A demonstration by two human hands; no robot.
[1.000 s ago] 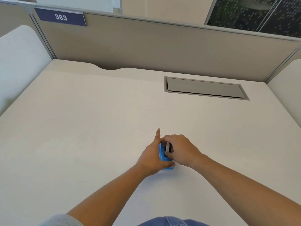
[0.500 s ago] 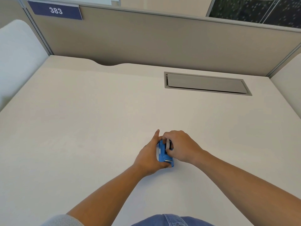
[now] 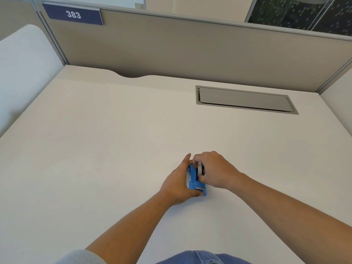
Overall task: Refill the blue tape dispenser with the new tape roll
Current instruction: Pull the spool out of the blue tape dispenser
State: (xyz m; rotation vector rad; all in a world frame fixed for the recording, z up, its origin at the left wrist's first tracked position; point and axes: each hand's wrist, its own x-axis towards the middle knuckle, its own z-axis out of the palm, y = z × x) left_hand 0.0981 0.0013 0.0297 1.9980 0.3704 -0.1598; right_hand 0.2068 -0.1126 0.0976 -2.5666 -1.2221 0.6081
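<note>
Both hands meet at mid tabletop, close in front of the body. Left hand (image 3: 178, 184) cupped around the left side of the blue tape dispenser (image 3: 196, 180), thumb lying along its near lower edge, fingers running up the far side with the fingertips rising past the top. Right hand (image 3: 214, 170) curled over from the right, fingers pinched on the tape roll (image 3: 199, 168), a pale ring with a dark inner edge seen edge-on.

Dispenser sits on the tabletop (image 3: 114, 149), long axis pointing toward the body. Roll stands upright in the upper, far part of the blue housing, touching it; whether it is seated fully in the cradle cannot be told, as the right fingers cover that spot. Small metal strip (image 3: 200, 187) visible across the near end of the dispenser.

Outward: a pale bare surface all around the hands. Grey recessed hatch (image 3: 245, 100) set into the tabletop far right, lid shut, well apart from the hands. Beige partition wall (image 3: 190, 52) along the far edge, carrying a dark blue plate reading 383 (image 3: 73, 14) at upper left. Grey sleeve (image 3: 82, 257) and blue denim (image 3: 202, 258) at the bottom edge.
</note>
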